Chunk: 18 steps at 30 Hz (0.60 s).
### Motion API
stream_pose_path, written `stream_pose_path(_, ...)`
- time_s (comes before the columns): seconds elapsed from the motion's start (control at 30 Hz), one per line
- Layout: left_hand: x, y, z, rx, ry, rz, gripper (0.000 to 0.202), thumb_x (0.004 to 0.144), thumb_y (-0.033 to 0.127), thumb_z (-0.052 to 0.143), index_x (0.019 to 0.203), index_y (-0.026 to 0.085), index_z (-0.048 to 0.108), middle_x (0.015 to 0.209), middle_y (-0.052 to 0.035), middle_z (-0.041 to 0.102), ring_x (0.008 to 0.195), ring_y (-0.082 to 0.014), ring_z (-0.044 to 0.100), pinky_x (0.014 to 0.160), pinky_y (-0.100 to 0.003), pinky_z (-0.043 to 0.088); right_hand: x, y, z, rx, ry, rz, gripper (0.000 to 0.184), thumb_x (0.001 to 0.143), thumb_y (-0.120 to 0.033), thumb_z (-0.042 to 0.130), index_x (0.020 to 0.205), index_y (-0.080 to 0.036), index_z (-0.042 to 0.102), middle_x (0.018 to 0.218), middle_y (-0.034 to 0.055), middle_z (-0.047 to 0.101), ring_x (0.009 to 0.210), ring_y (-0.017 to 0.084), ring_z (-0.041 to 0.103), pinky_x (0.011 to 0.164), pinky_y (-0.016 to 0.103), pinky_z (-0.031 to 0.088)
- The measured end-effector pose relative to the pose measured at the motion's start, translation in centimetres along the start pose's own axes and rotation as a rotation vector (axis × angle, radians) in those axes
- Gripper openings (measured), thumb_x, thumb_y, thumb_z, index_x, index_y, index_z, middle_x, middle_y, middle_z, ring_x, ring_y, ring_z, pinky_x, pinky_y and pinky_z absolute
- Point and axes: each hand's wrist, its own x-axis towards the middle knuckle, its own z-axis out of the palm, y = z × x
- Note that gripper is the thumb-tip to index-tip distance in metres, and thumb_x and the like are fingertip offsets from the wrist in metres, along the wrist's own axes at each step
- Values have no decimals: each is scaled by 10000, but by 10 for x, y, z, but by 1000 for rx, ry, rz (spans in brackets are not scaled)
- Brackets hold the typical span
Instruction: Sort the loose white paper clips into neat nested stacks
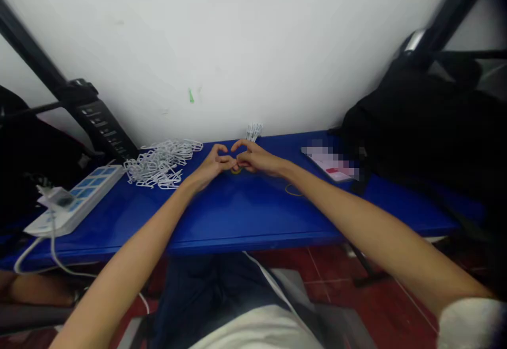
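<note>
- The left hand (214, 163) and right hand (259, 159) meet above the blue table (237, 219), with both arms reaching forward from the bottom corners.
- The fingers (240, 144) are curled, not spread, and the tips of both hands come together at the center. Whether they pinch anything is hidden; I cannot tell.
- A small yellow ring (236, 170) lies just under the fingertips at 6 o'clock, with neither a clear long axis nor a clear nearer hand.
- A second thin yellow ring (293, 190) lies flat at 4 o'clock, nearer the right arm.
- A tangled pile of white plastic links (158, 164) sits at 9 o'clock, stretched sideways along the wall and nearer the left hand.
- A small bunch of the same links (253, 132) stands at 12 o'clock by the wall, nearer the right hand.
- A white power strip (75, 198) with blue switches lies farther out at 8 o'clock, with a plug (55, 197) in it.
- A blurred card (330, 164) lies at 3 o'clock, beside a black bag (415, 127).
</note>
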Motion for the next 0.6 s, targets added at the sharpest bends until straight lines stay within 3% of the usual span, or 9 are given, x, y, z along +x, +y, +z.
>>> stream_pose_path(0.17,0,-1,-1,36,-45,-10,516,819,280,796,1122,248,380,867,12,761,711,-123,609,663,-271,293,1,-3,-1,3,25,28,366,768,-156,576,1113,-240,487,625,-55,585,433,82,341,418,184,213)
stream_pose_path(0.33,0,-3,-2,38,-73,0,453,852,270,758,1139,251,408,814,43,741,628,-111,505,636,-289,251,0,-7,-2,21,22,56,363,756,-148,563,1102,-235,498,568,-73,513,422,82,295,410,191,182)
stream_pose_path(0.6,-1,2,0,34,-91,21,485,853,337,797,1126,256,404,883,0,776,711,-144,598,660,-284,273,-1,-11,-6,23,24,91,376,742,-137,561,1101,-237,516,538,-89,461,417,81,279,407,184,170)
